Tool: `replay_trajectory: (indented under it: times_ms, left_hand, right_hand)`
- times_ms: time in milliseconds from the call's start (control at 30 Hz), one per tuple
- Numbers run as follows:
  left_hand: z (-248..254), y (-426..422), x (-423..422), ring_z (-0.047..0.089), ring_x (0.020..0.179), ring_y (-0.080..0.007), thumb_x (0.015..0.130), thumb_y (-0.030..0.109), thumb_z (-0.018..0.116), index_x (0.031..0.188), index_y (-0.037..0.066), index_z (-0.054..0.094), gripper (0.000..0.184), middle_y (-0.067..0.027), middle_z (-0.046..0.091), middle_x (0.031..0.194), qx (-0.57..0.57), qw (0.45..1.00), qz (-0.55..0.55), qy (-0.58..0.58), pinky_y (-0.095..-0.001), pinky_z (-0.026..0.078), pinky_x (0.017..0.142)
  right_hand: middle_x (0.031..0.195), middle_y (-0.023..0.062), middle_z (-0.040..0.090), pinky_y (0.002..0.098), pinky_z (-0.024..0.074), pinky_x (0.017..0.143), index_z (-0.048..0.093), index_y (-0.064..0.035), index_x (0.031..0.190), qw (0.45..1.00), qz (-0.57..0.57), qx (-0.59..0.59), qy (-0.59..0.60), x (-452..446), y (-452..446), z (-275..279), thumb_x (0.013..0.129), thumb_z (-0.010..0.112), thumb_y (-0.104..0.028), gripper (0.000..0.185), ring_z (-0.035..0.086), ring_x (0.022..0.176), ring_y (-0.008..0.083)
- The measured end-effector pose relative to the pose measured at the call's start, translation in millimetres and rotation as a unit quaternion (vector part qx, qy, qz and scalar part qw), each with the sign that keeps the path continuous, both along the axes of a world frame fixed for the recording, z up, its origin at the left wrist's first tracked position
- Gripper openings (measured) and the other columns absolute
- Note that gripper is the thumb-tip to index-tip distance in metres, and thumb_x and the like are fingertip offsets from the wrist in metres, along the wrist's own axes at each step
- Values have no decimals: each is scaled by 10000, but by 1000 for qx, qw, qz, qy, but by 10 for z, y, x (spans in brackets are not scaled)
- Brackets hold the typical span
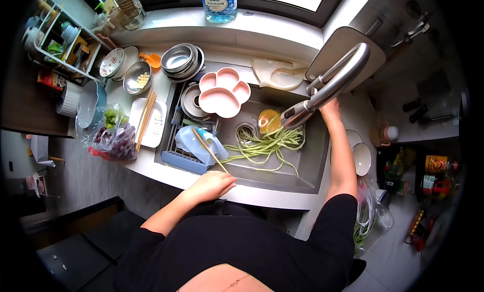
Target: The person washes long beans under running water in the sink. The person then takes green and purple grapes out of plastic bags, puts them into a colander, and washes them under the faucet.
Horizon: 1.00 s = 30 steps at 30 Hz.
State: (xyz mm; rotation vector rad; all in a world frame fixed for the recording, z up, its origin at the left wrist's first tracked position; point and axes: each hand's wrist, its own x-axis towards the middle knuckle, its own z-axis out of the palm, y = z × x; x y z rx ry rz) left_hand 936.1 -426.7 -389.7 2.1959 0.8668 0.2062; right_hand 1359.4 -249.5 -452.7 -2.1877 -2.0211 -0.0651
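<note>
Your long green beans (285,141) lie loose in the sink (310,163), seemingly whole, with more green stalks (359,237) bagged at right, so much looks left to do. Your left hand (212,185) rests at the front rim, fingers close together, though whether they pinch the wooden stick (205,146) is unclear; the faucet (348,70) hides your right hand's (330,110) fingers.

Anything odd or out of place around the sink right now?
The beans lie loose in the sink, some strands reaching the drain. One stick slants across the blue container, apart from the chopsticks.
</note>
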Motion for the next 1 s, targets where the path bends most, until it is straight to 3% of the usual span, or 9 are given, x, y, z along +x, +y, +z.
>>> replay_trajectory:
  times_ms: [233,333,567,667,767,800,833,900,1000]
  left_hand:
    - [-35,-55,34,593,813,-295,854,197,547,922,40,607,181,-107,620,847,-6,1000,10,1,-383,475,701]
    - [-62,-55,67,606,785,-279,840,209,552,926,38,605,199,-94,617,818,23,1000,10,-8,-385,485,681]
    - [-24,-43,98,607,780,-276,835,206,559,927,40,607,196,-89,616,818,24,1000,-3,4,-385,484,679]
    - [0,-57,51,601,796,-281,841,203,557,933,43,606,191,-90,619,838,24,1000,-3,5,-384,479,695]
    - [80,-72,-45,590,832,-290,853,199,550,938,46,604,183,-96,625,886,18,1000,22,9,-384,471,723]
    - [115,-89,-93,590,838,-288,853,199,550,941,47,604,183,-96,625,894,22,999,36,7,-382,470,727]
    - [142,-100,-136,589,845,-287,853,198,550,943,48,604,184,-95,626,902,26,998,49,5,-381,469,731]
    - [166,-142,-227,589,852,-281,852,196,551,949,49,604,183,-93,626,906,23,998,59,19,-377,468,740]
    - [192,-162,-343,591,858,-276,845,187,558,957,51,605,182,-95,626,912,16,995,89,28,-371,467,754]
  right_hand:
    - [1041,125,522,431,415,886,504,-62,1049,997,-11,-76,29,-19,54,172,727,687,-294,437,472,1040,332]
    - [1006,116,539,426,411,888,529,-69,995,996,40,-75,20,128,119,91,718,693,-269,379,485,1027,319]
    - [986,100,542,415,407,884,528,-59,937,997,17,-71,8,84,102,113,686,718,-259,373,488,1005,303]
    - [1010,89,525,418,391,897,518,-54,936,990,46,94,-92,-40,0,102,670,726,-262,397,474,1015,292]
    - [1162,138,485,436,354,943,504,-26,1093,977,25,204,-53,-445,-304,-87,759,625,-213,402,428,1103,306]
    - [1132,172,498,439,404,880,496,-27,1113,979,14,200,36,-684,-491,-190,768,595,-193,395,468,1057,342]
    - [1066,206,515,443,452,790,513,-37,1098,954,-42,28,295,-818,-613,-453,746,605,-158,383,516,955,385]
    - [990,139,551,395,450,801,539,-35,979,982,116,-97,113,-1217,-974,-852,711,668,-154,321,538,931,304]
    - [992,112,547,391,446,804,572,-67,963,976,147,-41,154,-1747,-1086,-1060,732,665,-189,277,526,945,293]
